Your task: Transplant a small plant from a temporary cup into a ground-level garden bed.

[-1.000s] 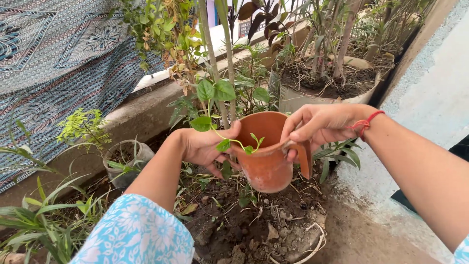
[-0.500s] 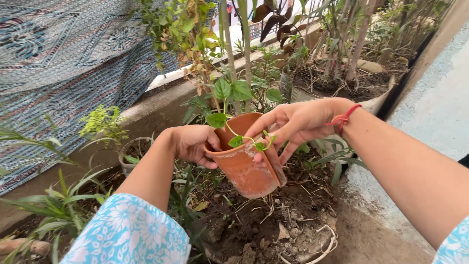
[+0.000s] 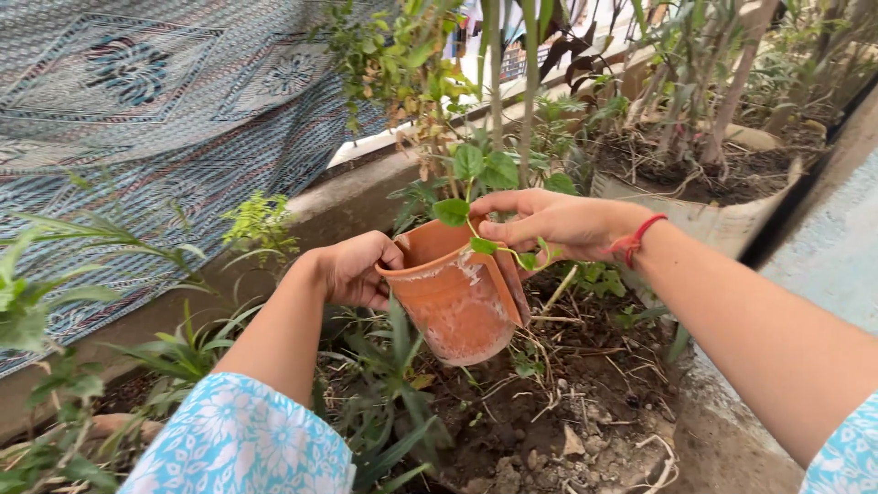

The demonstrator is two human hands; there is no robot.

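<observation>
Dark, crumbly soil [image 3: 549, 430] fills the near middle of a planting bed, strewn with dry roots and small clods, and bounded on the far side by a low concrete ledge [image 3: 347, 197] over which a blue patterned cloth [image 3: 137, 119] hangs. To the right the soil ends at a pale concrete floor [image 3: 823, 265]. Leafy grass-like plants [image 3: 110, 366] crowd the near left, and thin green stems [image 3: 498, 82] rise at the far middle, so the only open ground lies under and to the right of the pot.

Above that soil, a terracotta pot [image 3: 453, 302] is held in the air, tilted with its mouth up and to the far left. Its side is split, with a broken wall piece [image 3: 510, 284] standing slightly apart on the right. Whether anything lies inside cannot be seen.

At the pot's left rim, the left hand [image 3: 357, 270] is curled closed, gripping the edge. Over the mouth, the right hand [image 3: 558, 224], with a red thread [image 3: 631, 242] at its wrist, pinches a small green vine cutting [image 3: 476, 229] between thumb and fingers, its leaves hanging by the rim.

Farther right, a larger grey planter [image 3: 722, 224] holds soil and woody stems.
</observation>
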